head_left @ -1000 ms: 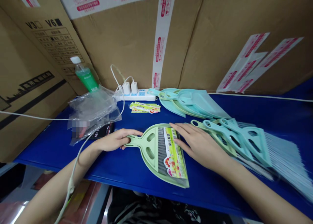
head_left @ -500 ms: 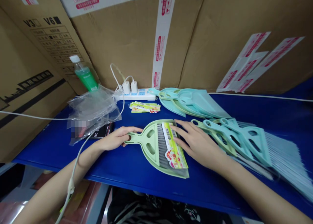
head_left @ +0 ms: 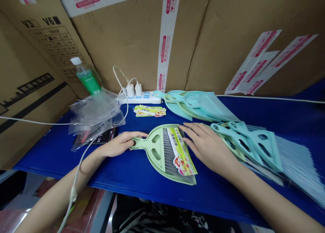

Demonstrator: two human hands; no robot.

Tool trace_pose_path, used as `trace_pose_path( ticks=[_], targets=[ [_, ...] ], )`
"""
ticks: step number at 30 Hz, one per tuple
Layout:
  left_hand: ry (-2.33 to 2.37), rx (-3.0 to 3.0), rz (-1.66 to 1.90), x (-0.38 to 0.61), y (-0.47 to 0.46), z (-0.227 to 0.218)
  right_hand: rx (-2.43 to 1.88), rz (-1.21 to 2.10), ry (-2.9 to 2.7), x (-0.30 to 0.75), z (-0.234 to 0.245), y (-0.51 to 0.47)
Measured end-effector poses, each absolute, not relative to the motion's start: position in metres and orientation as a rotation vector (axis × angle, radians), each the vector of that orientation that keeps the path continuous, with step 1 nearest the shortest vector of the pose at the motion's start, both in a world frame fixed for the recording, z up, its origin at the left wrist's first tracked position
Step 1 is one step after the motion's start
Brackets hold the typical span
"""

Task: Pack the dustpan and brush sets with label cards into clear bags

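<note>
Head view: left hand [head_left: 119, 145] grip clenched on dustpan [head_left: 155, 151]; right hand [head_left: 208, 148] released, flat on label [head_left: 181, 152] inside

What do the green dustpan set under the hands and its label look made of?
Green dustpan set: likely moulded plastic, smooth matte pastel; uniform colour, clean cut-out holes. Label: probably printed paper or thin card, slightly glossy; flat with bright print, exact stock unclear.

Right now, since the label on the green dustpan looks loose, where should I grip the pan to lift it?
Grip the green dustpan by its handle, coming from the left: the handle juts flat toward the left hand, which holds it there, and is slim enough to wrap. The right hand rests open at the label's edge.
</note>
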State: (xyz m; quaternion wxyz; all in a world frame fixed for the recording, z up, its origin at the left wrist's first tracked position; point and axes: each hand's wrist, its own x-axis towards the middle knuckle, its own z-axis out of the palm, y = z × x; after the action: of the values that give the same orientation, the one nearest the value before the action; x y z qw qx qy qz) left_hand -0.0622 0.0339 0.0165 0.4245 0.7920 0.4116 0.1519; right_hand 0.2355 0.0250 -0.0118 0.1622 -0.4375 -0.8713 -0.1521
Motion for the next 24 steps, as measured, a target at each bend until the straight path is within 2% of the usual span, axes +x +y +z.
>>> trace_pose_path(
  ticks=[5, 10, 15, 19, 24],
  targets=[
    [1.077, 2.268, 0.484, -0.058, 0.03, 0.019, -1.22, -0.505, -2.587, 0.243, -0.009, 0.032],
    [1.198, 2.763, 0.813, -0.057, 0.024, 0.02, -1.228, -0.491, -2.606, 0.243, -0.005, 0.035],
    [1.768, 2.941, 1.168, -0.066, 0.025, 0.032, -1.245, -0.551, -2.586, 0.245, -0.002, 0.037],
    [2.208, 2.848, 1.011, -0.076, 0.033, 0.038, -1.281, -0.531, -2.569, 0.246, -0.004, 0.036],
    [2.375, 2.767, 0.606, -0.084, 0.039, 0.027, -1.238, -0.436, -2.504, 0.239, -0.012, 0.034]
  ],
)
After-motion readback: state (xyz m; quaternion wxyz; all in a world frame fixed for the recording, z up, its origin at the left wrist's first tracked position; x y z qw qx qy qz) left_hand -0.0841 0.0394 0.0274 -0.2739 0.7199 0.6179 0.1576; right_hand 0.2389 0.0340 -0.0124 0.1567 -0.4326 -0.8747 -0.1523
